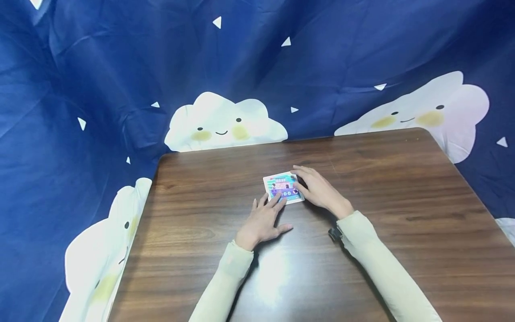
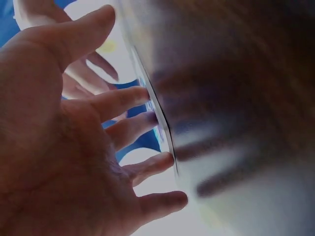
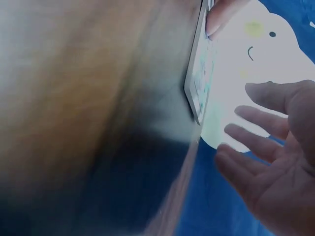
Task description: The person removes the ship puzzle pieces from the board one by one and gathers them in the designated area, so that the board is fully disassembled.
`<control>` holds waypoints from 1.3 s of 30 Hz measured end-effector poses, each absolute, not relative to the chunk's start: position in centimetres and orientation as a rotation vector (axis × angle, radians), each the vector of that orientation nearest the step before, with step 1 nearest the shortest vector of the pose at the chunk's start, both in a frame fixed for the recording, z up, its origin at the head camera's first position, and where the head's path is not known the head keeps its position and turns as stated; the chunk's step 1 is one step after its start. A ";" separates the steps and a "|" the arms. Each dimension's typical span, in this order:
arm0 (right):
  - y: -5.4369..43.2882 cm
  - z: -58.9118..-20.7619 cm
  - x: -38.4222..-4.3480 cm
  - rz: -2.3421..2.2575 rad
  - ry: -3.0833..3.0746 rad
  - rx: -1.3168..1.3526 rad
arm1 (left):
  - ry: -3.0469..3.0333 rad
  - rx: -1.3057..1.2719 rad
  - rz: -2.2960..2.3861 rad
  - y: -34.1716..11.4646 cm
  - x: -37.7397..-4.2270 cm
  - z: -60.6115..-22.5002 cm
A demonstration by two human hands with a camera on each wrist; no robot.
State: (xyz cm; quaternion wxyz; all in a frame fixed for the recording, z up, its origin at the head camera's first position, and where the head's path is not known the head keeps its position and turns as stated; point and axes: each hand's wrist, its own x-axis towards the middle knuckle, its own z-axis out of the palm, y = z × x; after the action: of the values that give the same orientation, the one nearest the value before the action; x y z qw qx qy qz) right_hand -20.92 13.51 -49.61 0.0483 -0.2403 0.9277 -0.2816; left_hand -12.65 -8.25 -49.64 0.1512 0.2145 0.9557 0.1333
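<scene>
A thin, roughly square printed panel (image 1: 283, 182), colourful with a white border, lies flat on the wooden table. My left hand (image 1: 260, 224) reaches its near left side, thumb spread away. In the left wrist view, fingertips of the left hand (image 2: 83, 142) touch the panel's face near its edge (image 2: 165, 129). My right hand (image 1: 319, 188) is over the panel's right edge, fingers loosely bent. The right wrist view shows the right hand (image 3: 280, 152) with fingers apart and nothing between them, beside the panel (image 3: 199, 81).
The brown wood-grain table (image 1: 189, 201) extends around the panel on all sides. Behind it and to the left hangs a blue curtain (image 1: 314, 76) printed with smiling clouds. A small black device (image 1: 335, 234) sits at the right cuff. Light glares on the near tabletop.
</scene>
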 end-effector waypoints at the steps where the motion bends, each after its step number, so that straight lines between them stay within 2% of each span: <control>1: 13.2 -49.6 -21.3 -0.847 2.813 -0.754 | 2.739 0.615 0.387 -8.3 -12.7 -49.6; 15: 10.4 -50.0 -25.5 -0.814 2.657 -0.932 | 2.703 0.662 0.450 -8.7 -13.5 -49.5; 23: 9.7 -50.4 -25.5 -0.768 2.693 -0.971 | 2.682 0.645 0.447 -8.9 -13.6 -49.7; 32: 9.3 -50.5 -25.3 -0.926 2.687 -0.866 | 2.695 0.648 0.455 -9.1 -13.6 -49.9; 39: 9.0 -50.5 -25.5 -1.089 2.633 -0.892 | 2.695 0.642 0.468 -9.0 -13.5 -50.0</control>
State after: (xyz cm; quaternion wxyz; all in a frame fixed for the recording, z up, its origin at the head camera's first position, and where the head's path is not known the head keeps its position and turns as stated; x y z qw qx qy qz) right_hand -25.52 9.05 -50.46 0.0779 -0.2979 0.8792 -0.3636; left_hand -13.48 -9.00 -50.01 0.1652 0.2253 0.9460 0.1642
